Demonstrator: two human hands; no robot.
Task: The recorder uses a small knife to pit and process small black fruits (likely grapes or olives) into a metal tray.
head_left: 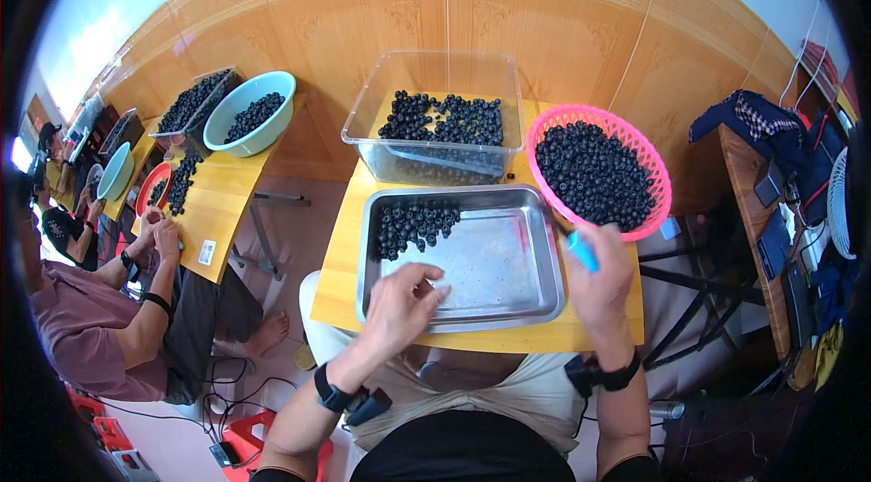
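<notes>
My left hand [397, 305] hovers over the near left part of a shallow metal tray [481, 287], its fingers bent and apart with nothing visible between them. Blueberries [413, 226] lie bunched in the tray's far left corner. My right hand [602, 287], a little blurred, is closed around a short light-blue object [582, 251] whose kind I cannot make out. That hand is just off the tray's right side, near the lower rim of a pink plastic basket [660, 151] full of blueberries.
A clear plastic bin [435, 160] with more blueberries stands behind the tray on the yellow table [337, 275]. At left, a person [109, 328] works at another table with a pale green bowl [284, 101]. A wooden desk [753, 210] with cables and clothes is at right.
</notes>
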